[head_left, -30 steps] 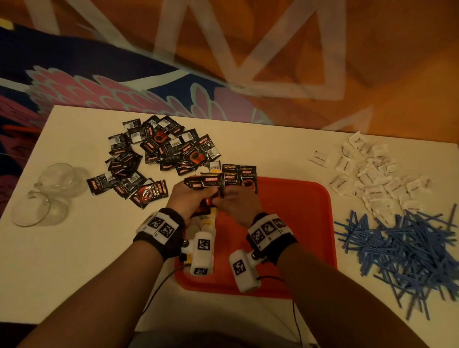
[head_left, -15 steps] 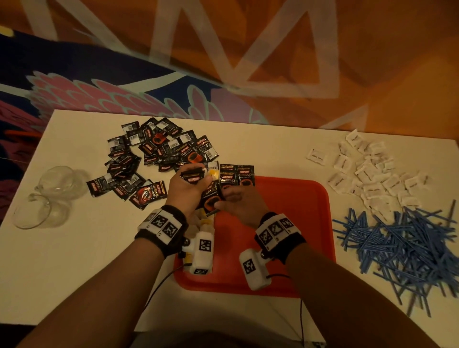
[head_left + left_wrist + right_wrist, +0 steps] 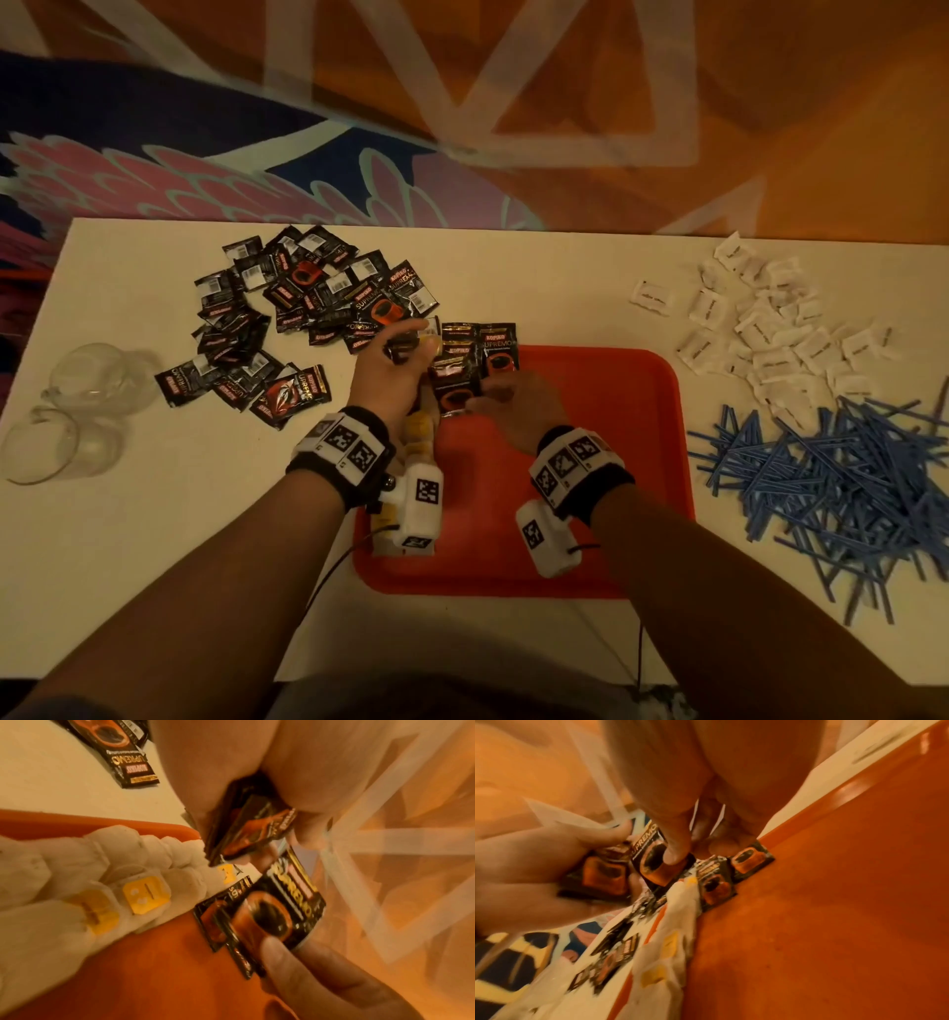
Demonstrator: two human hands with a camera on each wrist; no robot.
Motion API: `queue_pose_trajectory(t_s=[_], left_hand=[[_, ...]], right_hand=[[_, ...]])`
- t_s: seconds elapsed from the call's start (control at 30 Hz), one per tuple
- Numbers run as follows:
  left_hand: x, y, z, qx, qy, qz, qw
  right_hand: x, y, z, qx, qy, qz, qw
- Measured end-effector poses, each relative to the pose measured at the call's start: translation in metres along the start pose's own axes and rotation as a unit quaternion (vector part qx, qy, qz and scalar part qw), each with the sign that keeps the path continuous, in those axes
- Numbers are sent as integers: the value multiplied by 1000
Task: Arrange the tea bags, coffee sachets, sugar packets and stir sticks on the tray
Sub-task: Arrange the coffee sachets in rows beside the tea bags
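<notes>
Head view, tray: a shallow red plastic tray (image 3: 590, 539) with rounded corners lay on the white worktop (image 3: 128, 565), near its front edge.
Head view, tray contents: black coffee sachets with an orange cup print (image 3: 500, 349) stood in a row at the far left corner; tea bags with yellow tags (image 3: 418, 426) showed between the wrists along the left edge.
Head view, left hand: the left hand (image 3: 390, 370) hovered at the tray's far left corner, fingers curled around dark sachets.
Head view, right hand: the right hand (image 3: 518, 406) rested over the tray, just beside the left, touching a sachet.
Head view, loose stock: a scattered heap of the same black sachets (image 3: 287, 313) lay left of the tray; white paper sugar packets (image 3: 770, 329) lay right of it, with a pile of blue stir sticks (image 3: 847, 488) nearer the front.
Head view, glasses: two clear glass cups (image 3: 67, 411) sat at the left end, nothing visible inside them.
Left wrist view: the fingers pinched a small stack of sachets (image 3: 246, 829) above the tray's edge; white tea bags (image 3: 107, 888) lined the rim inside.
Right wrist view: the thumb (image 3: 672, 833) pressed on an upright sachet (image 3: 654, 866); two more sachets (image 3: 716, 882) lay on the tray floor beside the tea bags.
</notes>
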State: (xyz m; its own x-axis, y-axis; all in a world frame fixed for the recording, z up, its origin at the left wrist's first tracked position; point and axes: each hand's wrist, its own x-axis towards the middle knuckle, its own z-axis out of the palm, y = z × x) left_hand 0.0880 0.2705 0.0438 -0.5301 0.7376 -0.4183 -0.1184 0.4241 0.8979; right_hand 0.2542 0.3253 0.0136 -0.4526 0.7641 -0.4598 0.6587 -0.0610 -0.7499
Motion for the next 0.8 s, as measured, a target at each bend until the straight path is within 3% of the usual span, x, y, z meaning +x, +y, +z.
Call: queue_pose_trajectory(t_s=[0.07,0.1,0.2,0.33,0.43,0.53,0.8], left_hand=[[7,-4,-3,128,-9,47,991],[8,-6,-4,216,-31,79,973],[10,-14,-4,427,-127,126,886],[8,-17,-3,553,-197,104,803],[8,-18,2,605,-212,104,760],[11,-18,7,625,-214,104,744],[14,-16,14,624,-215,80,747]], right_hand=[[10,15,-7,-38,21,41,998],[15,22,-12,-45,36,64,996],[28,38,-22,-38,68,116,990],[42,43,-24,-74,76,143,984],[52,43,-20,-86,64,149,983],[56,41,-16,-89,58,149,983],[56,41,-12,-5,123,149,981]])
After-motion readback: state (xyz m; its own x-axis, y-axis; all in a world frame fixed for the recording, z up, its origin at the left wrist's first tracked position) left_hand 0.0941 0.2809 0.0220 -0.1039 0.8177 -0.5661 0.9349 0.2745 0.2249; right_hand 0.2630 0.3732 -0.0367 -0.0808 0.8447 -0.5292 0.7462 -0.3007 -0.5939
